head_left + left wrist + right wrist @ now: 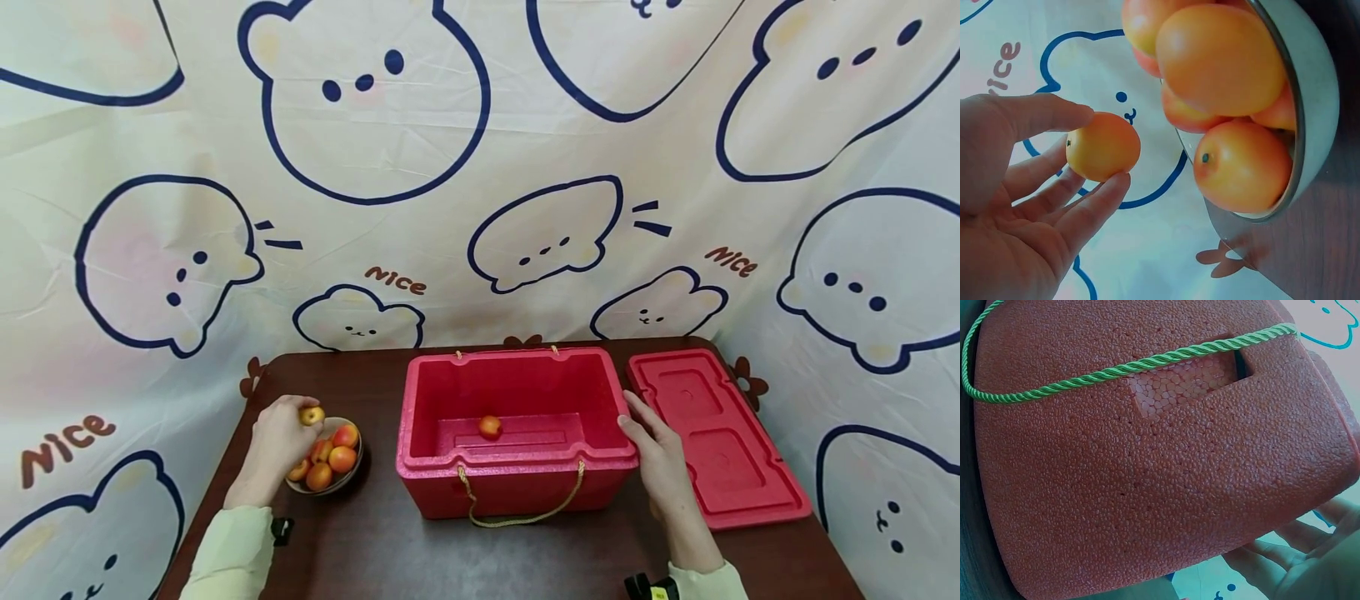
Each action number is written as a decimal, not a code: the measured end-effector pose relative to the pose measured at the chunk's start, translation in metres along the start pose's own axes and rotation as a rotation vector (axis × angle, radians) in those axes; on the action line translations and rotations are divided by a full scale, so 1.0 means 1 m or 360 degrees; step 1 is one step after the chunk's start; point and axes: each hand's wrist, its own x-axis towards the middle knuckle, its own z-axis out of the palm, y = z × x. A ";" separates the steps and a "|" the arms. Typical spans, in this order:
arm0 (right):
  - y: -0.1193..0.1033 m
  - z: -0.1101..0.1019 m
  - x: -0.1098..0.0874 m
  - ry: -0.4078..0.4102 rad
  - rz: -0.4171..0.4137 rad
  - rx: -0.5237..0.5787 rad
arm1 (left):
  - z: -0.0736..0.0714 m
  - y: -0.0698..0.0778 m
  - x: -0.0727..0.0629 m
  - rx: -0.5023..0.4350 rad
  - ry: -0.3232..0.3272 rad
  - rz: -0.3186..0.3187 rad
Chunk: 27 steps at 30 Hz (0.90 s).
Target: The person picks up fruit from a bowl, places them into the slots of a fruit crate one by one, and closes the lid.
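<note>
My left hand (276, 446) pinches a small yellow-orange fruit (1105, 147) between thumb and fingertips, above the left rim of a bowl (1317, 100). Several orange-red fruits (342, 459) lie heaped in that bowl. A pink-red foam box (517, 492) stands in the middle of the table, with one orange fruit (490, 427) on its floor. At the box's right side, my right hand (666, 467) touches the rim with thumb and extended fingers. The right wrist view shows the box's rough outer wall (1147, 481), fingers along its edge, their tips partly hidden.
A flat pink-red lid (738, 454) lies on the dark table (375, 558) to the right of the box. Gold cord handles (525, 522) hang on the box's long sides. A cartoon-printed cloth (525, 150) rises behind and beside the table.
</note>
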 end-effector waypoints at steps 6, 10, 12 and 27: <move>0.001 0.000 0.000 -0.0002 0.0002 0.0013 | -0.006 0.005 -0.001 0.0009 0.0043 -0.0001; 0.000 0.001 0.000 0.0001 0.0000 0.0010 | -0.011 0.011 -0.001 0.0006 0.0072 0.0033; 0.000 0.001 -0.001 0.0007 -0.0004 0.0001 | -0.014 0.015 -0.001 0.0011 0.0092 0.0055; 0.000 0.001 -0.001 0.0021 0.0001 0.0003 | -0.023 0.027 -0.002 0.0000 0.0100 0.0086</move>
